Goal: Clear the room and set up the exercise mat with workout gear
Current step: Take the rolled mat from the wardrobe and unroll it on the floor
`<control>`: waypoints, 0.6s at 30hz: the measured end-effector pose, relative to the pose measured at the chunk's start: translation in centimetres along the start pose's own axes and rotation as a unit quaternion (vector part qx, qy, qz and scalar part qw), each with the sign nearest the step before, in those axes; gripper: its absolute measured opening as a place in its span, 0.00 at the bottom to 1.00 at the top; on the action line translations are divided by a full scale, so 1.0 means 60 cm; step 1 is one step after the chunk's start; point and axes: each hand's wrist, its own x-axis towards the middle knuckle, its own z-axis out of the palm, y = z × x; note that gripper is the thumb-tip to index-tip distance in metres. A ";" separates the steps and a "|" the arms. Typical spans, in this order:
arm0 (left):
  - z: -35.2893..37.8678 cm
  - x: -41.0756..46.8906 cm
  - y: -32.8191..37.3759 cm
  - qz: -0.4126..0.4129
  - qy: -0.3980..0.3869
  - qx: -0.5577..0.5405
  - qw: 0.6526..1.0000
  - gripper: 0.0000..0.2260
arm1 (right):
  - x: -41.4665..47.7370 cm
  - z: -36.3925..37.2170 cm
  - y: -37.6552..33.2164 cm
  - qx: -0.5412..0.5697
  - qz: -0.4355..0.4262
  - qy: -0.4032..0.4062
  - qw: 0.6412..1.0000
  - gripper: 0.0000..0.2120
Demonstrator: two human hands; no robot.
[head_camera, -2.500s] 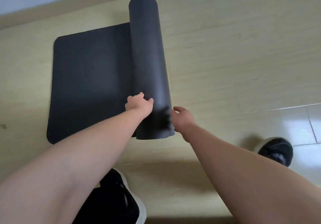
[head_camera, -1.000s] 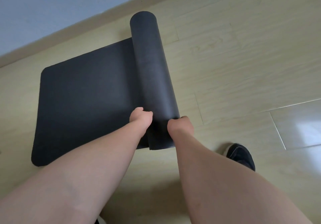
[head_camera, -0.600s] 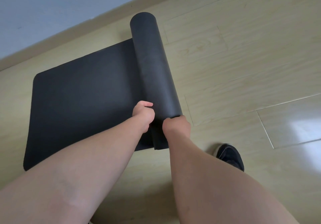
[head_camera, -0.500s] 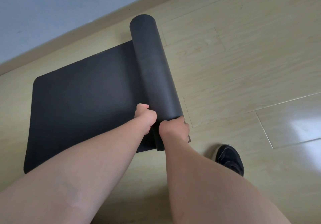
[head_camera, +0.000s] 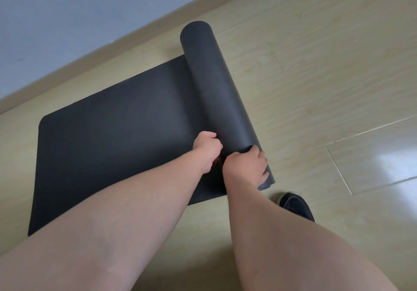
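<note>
A black exercise mat [head_camera: 117, 141] lies partly unrolled on the light wooden floor, its flat part stretching to the left. The rolled part [head_camera: 216, 87] runs from near the wall down toward me. My left hand [head_camera: 207, 149] presses against the near left side of the roll with fingers curled. My right hand [head_camera: 247, 166] lies over the near end of the roll, fingers wrapped around its right side. Both forearms hide the near edge of the mat.
A blue-grey wall [head_camera: 79, 15] with a beige skirting board [head_camera: 135, 35] runs along the far side. My dark shoe [head_camera: 295, 205] stands on the floor just right of my right arm. Bare floorboards [head_camera: 327, 76] extend to the right of the roll.
The flat part of the mat has grown longer as the roll moved right. My right hand has shifted from the roll's end onto its top and right side. My left hand stays against the roll.
</note>
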 end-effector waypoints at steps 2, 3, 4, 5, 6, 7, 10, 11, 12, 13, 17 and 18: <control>0.010 0.000 0.008 -0.006 -0.014 -0.005 1.000 0.25 | 0.016 -0.010 0.000 -0.006 0.012 0.011 1.000 0.25; 0.015 -0.001 0.013 -0.008 -0.019 -0.004 1.000 0.24 | 0.023 -0.016 0.000 -0.006 0.020 0.015 1.000 0.25; 0.019 -0.003 0.019 -0.007 -0.021 -0.004 1.000 0.23 | 0.029 -0.020 -0.002 -0.005 0.026 0.018 0.999 0.25; 0.026 -0.005 0.025 -0.003 -0.024 -0.001 1.000 0.21 | 0.035 -0.025 -0.002 -0.002 0.031 0.022 0.999 0.25; 0.035 -0.006 0.030 0.002 -0.028 0.004 1.000 0.21 | 0.041 -0.031 -0.001 0.003 0.034 0.027 0.999 0.25; 0.044 -0.008 0.036 0.007 -0.030 0.007 1.000 0.20 | 0.047 -0.037 -0.001 0.009 0.035 0.032 0.999 0.25; 0.074 -0.014 0.052 0.009 -0.044 0.013 0.999 0.21 | 0.070 -0.057 0.003 0.021 0.037 0.039 0.998 0.24; 0.085 -0.015 0.058 0.011 -0.054 0.013 0.998 0.23 | 0.080 -0.065 0.006 0.024 0.034 0.042 0.998 0.24; 0.096 -0.015 0.064 0.016 -0.064 0.020 0.998 0.25 | 0.092 -0.074 0.010 0.026 0.032 0.045 0.998 0.24; 0.105 -0.015 0.070 0.024 -0.070 0.027 0.997 0.26 | 0.102 -0.080 0.013 0.027 0.030 0.047 0.998 0.23; 0.142 -0.017 0.097 0.028 -0.065 0.018 0.997 0.13 | 0.141 -0.105 0.026 0.042 0.023 0.073 0.996 0.22; 0.146 -0.016 0.101 0.029 -0.062 0.009 0.998 0.12 | 0.148 -0.113 0.022 0.053 0.022 0.076 0.995 0.22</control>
